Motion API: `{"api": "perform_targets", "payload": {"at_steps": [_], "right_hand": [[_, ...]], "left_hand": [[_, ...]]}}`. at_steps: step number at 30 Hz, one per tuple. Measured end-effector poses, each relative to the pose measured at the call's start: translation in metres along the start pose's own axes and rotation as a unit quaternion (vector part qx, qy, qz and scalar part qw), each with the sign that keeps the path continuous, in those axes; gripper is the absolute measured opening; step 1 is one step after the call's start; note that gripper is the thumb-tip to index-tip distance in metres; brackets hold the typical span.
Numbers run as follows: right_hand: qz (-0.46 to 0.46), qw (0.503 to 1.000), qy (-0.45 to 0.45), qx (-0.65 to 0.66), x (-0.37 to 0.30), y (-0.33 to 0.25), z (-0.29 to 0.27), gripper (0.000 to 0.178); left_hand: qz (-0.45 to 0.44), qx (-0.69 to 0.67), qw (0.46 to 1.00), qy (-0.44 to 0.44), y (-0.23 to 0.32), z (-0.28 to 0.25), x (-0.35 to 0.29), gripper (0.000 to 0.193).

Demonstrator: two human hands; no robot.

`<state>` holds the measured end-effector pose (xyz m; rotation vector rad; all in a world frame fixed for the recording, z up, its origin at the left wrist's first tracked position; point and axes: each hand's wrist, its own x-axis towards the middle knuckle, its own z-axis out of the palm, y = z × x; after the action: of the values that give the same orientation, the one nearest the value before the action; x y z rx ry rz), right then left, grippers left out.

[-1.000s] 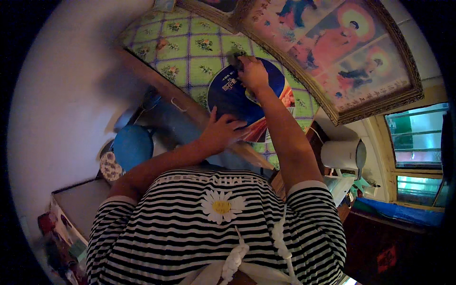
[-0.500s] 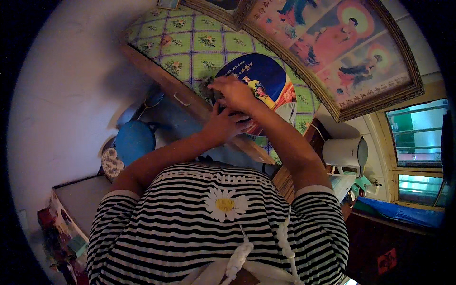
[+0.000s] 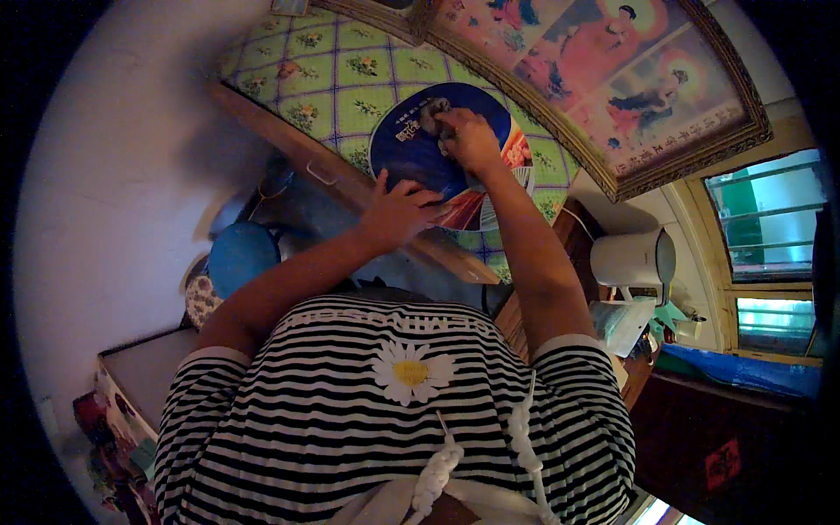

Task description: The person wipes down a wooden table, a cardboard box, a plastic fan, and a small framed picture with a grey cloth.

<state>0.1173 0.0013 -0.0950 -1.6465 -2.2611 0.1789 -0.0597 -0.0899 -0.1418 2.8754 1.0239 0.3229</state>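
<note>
Since half a second ago, your right hand (image 3: 472, 143) has left your left hand's side and gone out across the disc (image 3: 429, 166), taking the grey rag (image 3: 433, 114) with it; your left hand (image 3: 402, 213) has stayed by the near edge. Disc: round, mostly blue, lying on the green checked tablecloth (image 3: 324, 83), near the table's wooden front edge (image 3: 280, 144). Being round, it gives you no long axis to work along.

Rag: bunched on the disc's far half, pinched under your right fingertips, just left of your knuckles. It looks longer from far to near, though your fingers hide part. Right hand is clearly the nearer; left lies toward you and leftward, apart from it.

Left fingers spread over the disc's near-left rim; whether they press hard, you can't tell. Beyond, to the right, the framed picture (image 3: 604, 70) stands close, so your room on that side looks tighter.
</note>
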Motion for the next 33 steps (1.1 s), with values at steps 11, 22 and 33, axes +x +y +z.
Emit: {"api": "perform_targets", "payload": {"at_steps": [11,22,33], "right_hand": [[0.049,0.996,0.031,-0.074,-0.034,0.048,-0.012,0.046],[0.011,0.991,0.047,-0.123,0.068,0.003,0.033,0.041],[0.247,0.950,0.104,-0.159,0.001,0.080,-0.004,0.027]], "left_hand": [[0.015,0.006,1.000,-0.015,0.000,-0.012,0.001,0.039],[0.011,-0.029,0.999,0.009,0.000,-0.005,0.000,0.039],[-0.021,-0.018,0.998,0.048,0.007,0.000,0.004,0.033]]}}
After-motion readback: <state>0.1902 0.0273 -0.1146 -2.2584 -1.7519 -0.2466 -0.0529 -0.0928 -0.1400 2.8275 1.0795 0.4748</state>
